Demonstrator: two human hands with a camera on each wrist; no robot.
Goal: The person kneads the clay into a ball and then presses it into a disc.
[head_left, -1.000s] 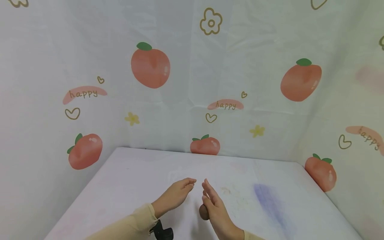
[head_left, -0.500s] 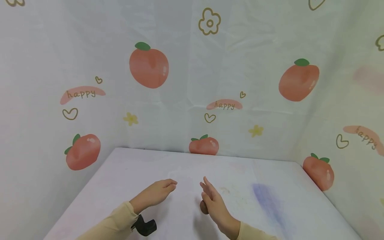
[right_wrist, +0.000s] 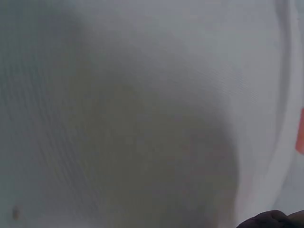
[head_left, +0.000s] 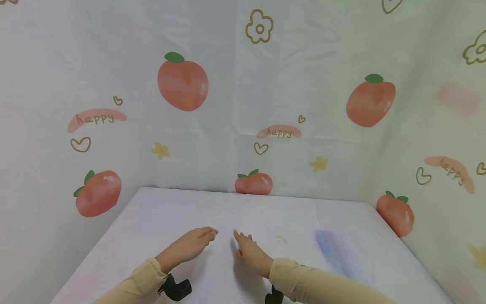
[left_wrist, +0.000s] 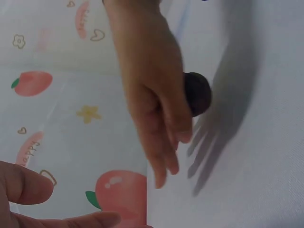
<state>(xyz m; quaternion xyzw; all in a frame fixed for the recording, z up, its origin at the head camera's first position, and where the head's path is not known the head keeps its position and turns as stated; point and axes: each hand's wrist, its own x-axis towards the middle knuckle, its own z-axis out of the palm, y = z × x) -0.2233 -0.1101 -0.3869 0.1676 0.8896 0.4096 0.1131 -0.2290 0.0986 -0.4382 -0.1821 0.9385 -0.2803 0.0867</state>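
My left hand point(head_left: 190, 245) is held over the white table, fingers extended forward and to the right. Its thumb point(left_wrist: 28, 185) and fingers show at the lower left of the left wrist view. Facing it is my right hand point(head_left: 252, 255), its fingers pointing forward and left, a short gap from the left fingertips. A dark, reddish-brown ball point(left_wrist: 197, 94) sits against the palm side of the right hand, partly covered by it, above the table. The head view hides the ball behind the hand. How the lower fingers grip it I cannot tell; the upper ones are straight.
The white table point(head_left: 182, 211) carries a purple smear point(head_left: 334, 251) on its right side and hand shadows below. White cloth walls point(head_left: 228, 84) printed with peaches stand behind and at the sides. Black wrist devices hang under both sleeves, the left device point(head_left: 176, 289) nearer the front.
My left hand has drawn away to the left. The right hand has turned and swung left, so the ball beside its palm is out of the head view and its wrist device shows.
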